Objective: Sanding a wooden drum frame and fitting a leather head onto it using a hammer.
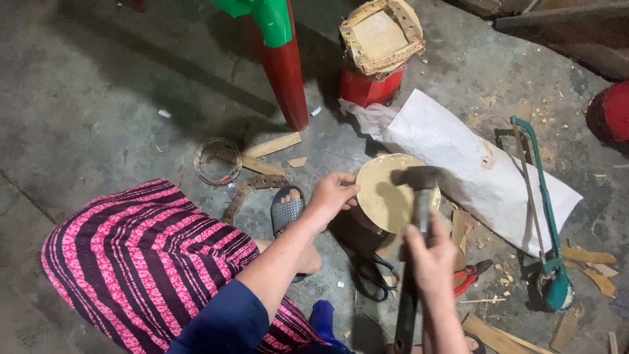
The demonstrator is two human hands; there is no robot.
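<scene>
My left hand (332, 195) rests its fingers on the left rim of a small round drum (385, 196) with a pale hide top, standing on the concrete floor. A dark hammer (418, 196) is gripped in my right hand (429, 259), and its blurred head hovers over the drum's right side. My leg in pink and black striped cloth (137, 252) fills the lower left, with my foot in a grey sandal (286, 211) just left of the drum.
A white sack (472, 164) lies behind the drum, with a green-framed saw (540, 216) on it. Black scissors (370, 272) and red-handled pliers (470, 275) lie near the drum. A red drum with a laced hide (377, 49), a red post (285, 72), a wire coil (217, 160) and wood scraps surround them.
</scene>
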